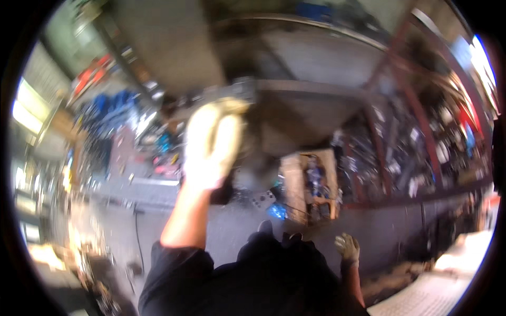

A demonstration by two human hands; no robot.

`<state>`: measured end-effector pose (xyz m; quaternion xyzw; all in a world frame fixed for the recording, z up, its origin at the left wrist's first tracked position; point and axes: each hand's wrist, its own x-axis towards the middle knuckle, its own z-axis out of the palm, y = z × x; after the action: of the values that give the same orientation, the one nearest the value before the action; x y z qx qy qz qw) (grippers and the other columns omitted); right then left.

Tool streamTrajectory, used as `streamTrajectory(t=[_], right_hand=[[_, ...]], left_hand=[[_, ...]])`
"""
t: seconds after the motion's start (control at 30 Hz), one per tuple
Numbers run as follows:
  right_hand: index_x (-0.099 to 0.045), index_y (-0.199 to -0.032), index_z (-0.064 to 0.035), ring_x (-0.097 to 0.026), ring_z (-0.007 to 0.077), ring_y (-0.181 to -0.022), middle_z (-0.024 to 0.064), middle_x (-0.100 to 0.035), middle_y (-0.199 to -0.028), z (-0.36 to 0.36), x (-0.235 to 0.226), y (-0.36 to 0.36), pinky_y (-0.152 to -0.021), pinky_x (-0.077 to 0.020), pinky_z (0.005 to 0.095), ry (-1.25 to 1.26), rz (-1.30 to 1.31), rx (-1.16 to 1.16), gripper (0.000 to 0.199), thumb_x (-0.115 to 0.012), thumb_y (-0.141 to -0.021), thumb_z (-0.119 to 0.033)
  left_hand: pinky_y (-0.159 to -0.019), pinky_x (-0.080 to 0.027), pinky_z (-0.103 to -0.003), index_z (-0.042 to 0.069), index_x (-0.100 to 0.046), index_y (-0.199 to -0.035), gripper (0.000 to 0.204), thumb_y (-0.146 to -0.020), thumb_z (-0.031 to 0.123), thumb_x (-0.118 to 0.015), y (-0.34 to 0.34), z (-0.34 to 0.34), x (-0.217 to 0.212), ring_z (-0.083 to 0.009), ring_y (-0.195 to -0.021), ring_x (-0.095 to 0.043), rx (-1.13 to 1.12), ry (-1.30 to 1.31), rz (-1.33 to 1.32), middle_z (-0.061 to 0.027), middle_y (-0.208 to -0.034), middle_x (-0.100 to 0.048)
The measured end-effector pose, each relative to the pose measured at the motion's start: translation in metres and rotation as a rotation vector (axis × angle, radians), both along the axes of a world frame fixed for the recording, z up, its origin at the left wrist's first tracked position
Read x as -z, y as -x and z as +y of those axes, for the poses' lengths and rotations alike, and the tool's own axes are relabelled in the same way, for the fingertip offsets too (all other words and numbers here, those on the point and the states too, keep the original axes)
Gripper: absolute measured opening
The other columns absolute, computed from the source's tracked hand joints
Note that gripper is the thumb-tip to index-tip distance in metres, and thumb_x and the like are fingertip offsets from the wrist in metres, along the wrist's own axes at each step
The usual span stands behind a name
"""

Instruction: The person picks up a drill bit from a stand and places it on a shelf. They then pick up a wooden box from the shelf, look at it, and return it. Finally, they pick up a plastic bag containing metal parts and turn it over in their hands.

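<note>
While the left hand [213, 142] is outstretched, a box [294, 187] holds clutter [318, 179].

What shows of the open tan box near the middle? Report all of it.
The open-topped tan box looks like cardboard or thin wood; blur hides which. It seems to stand on the grey floor, longer sides running away from the camera. Jumbled small items lie inside, too smeared to name. A bright blue piece shows just left of its near end. The left grip and right grip both show apart from it.
</note>
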<state>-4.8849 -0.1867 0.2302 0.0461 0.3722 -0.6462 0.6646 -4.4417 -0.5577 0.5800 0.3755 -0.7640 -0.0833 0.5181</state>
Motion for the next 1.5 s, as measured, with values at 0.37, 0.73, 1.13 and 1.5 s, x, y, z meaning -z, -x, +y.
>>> streamTrajectory(t=[0.37,0.73,1.13,1.5], right_hand=[[-0.058,-0.134,0.0046,-0.073,0.0274,-0.105,0.0197,-0.07,-0.121,0.01,0.008,0.042,-0.088,-0.0609,0.0354,-0.147,0.477,0.166,0.033,-0.063,-0.107,-0.014],[-0.067,-0.123,-0.0102,-0.059,0.0159,-0.05,0.0128,-0.075,-0.078,0.047,-0.023,0.263,-0.046,-0.0431,0.0303,-0.394,0.543,-0.125,0.038,-0.064,-0.106,-0.044],[-0.065,-0.108,-0.0013,-0.061,0.018,-0.052,0.0171,-0.076,-0.091,0.064,-0.053,0.478,-0.045,-0.048,0.0311,-0.028,0.559,0.193,0.01,-0.067,-0.1,-0.007],[-0.072,-0.092,-0.003,-0.053,0.0119,-0.045,0.006,-0.066,-0.063,0.023,-0.148,0.541,-0.041,-0.0353,0.027,-0.091,0.814,0.114,0.028,-0.066,-0.106,-0.026]], left_hand=[[-0.104,-0.053,-0.042,-0.011,-0.066,-0.124,0.037,-0.113,0.011,-0.039,-0.023,-0.019,0.026,-0.0345,-0.111,-0.069,-0.188,0.176,-0.154,-0.025,-0.124,-0.071],[-0.092,-0.056,-0.043,-0.005,-0.071,-0.111,0.033,-0.101,0.02,-0.052,0.205,0.151,0.078,-0.0295,-0.099,-0.07,-0.308,0.268,0.033,-0.0168,-0.104,-0.073],[-0.073,-0.061,-0.041,0.002,-0.069,-0.086,0.014,-0.073,0.0,-0.073,0.606,0.246,-0.034,-0.0299,-0.075,-0.074,0.54,0.319,-0.203,-0.0111,-0.083,-0.074],[-0.073,-0.061,-0.042,0.002,-0.071,-0.092,0.017,-0.076,0.005,-0.074,0.675,0.228,0.007,-0.0325,-0.076,-0.075,0.586,0.243,-0.199,-0.0125,-0.086,-0.075]])
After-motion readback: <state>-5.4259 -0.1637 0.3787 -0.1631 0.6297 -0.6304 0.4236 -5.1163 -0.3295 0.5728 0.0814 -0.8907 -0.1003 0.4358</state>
